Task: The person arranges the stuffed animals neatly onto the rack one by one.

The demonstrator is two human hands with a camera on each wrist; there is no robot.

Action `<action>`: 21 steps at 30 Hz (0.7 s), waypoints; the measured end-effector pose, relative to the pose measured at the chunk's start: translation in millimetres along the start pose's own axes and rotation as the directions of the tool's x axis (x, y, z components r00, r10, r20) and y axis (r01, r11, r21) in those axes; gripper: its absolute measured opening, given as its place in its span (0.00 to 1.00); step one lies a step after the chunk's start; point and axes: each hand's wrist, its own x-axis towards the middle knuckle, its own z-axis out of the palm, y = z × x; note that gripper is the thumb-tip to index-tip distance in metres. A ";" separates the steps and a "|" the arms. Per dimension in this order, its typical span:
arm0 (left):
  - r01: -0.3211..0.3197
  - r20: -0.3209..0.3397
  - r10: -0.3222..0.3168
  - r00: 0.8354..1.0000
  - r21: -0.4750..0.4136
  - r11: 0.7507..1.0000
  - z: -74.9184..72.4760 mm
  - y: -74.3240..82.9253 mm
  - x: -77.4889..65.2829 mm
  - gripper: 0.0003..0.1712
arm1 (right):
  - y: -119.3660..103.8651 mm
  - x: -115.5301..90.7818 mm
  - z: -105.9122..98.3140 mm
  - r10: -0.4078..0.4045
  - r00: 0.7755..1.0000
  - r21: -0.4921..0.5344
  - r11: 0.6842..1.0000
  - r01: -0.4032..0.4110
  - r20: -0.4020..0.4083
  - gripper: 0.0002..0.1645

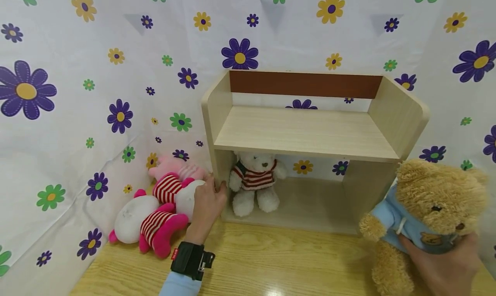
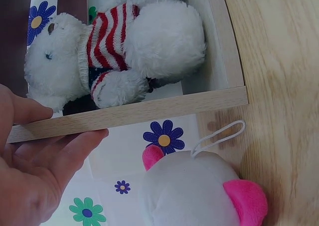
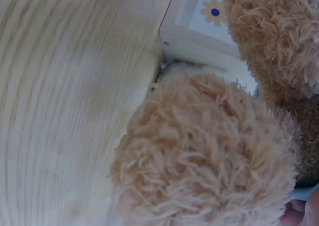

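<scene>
White plush bear apparently placed in pale wooden shelf; blue-shirted tan plush bear outside, right hand gripping; left hand grips shelf.

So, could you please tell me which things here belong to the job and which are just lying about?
Likely the job:
brown bear, in the right hand
shelf, held by the left hand
white bear, inside the shelf

Likely just lying about:
pink-and-white toys, left of the shelf
</scene>
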 end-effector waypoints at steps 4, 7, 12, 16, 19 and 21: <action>0.003 0.004 -0.003 1.000 -0.004 1.000 -0.1 0.6 -0.5 0.13 | -3.6 -3.2 4.6 -0.095 0.995 0.014 0.995 0.095 -0.025 0.78; 0.000 0.005 0.000 1.000 -0.003 1.000 0.2 0.6 -0.8 0.13 | -7.0 -6.3 6.3 -0.089 0.995 0.013 0.996 0.090 -0.036 0.81; -0.017 -0.010 0.017 1.000 0.005 1.000 -0.2 0.9 -1.3 0.13 | -11.9 -12.6 6.6 -0.119 0.991 -0.004 0.993 0.119 -0.054 0.78; -0.023 -0.009 0.023 1.000 -0.004 1.000 -0.2 1.4 -1.6 0.13 | -18.3 -17.2 6.0 -0.147 0.987 0.033 0.988 0.149 -0.059 0.74; -0.022 -0.007 0.022 1.000 -0.011 1.000 -0.1 1.7 -1.5 0.13 | -24.5 -19.7 8.2 -0.152 0.986 0.060 0.986 0.156 -0.069 0.73; -0.025 -0.010 0.025 1.000 -0.011 1.000 0.0 1.4 -1.6 0.13 | -27.6 -18.7 11.1 -0.211 0.974 0.110 0.969 0.219 -0.079 0.71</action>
